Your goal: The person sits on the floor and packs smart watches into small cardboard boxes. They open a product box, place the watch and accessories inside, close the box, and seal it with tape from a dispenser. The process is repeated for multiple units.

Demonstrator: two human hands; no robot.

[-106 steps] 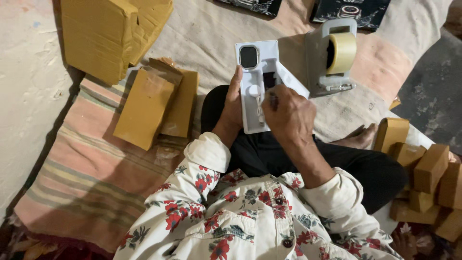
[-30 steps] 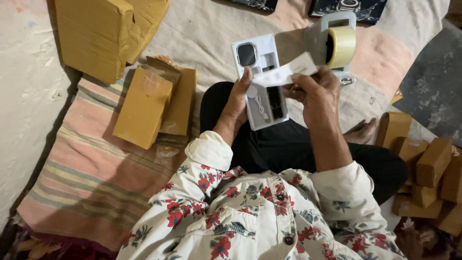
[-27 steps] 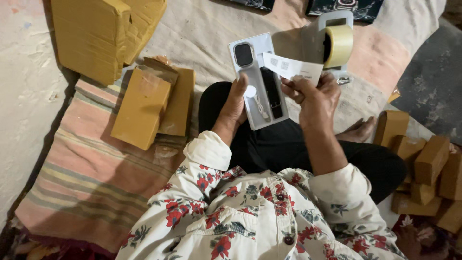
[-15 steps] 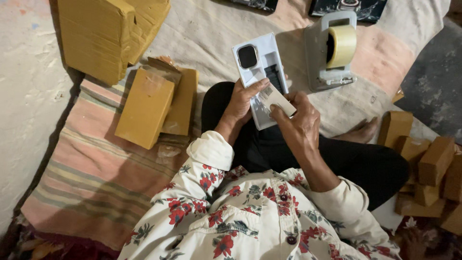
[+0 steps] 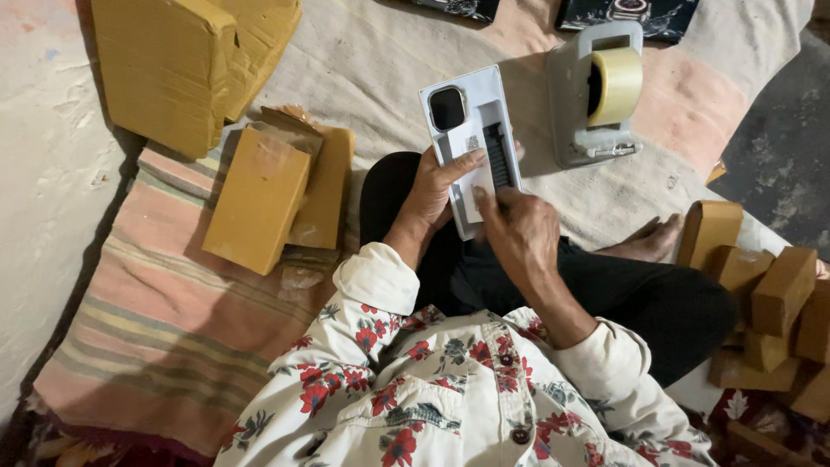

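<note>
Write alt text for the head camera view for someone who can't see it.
A seated person's left hand holds a white tray with a dark square watch face and a black strap in it, while the right hand presses on its lower part. A tape dispenser stands beyond on a blanket, with brown wrapped boxes on both sides.

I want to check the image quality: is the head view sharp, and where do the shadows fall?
Head view: mostly sharp, no clear motion blur on the left hand or right hand; the tape dispenser and brown boxes cast shadows toward the lower left; the right edge, by the small boxes, is dimmer.
</note>
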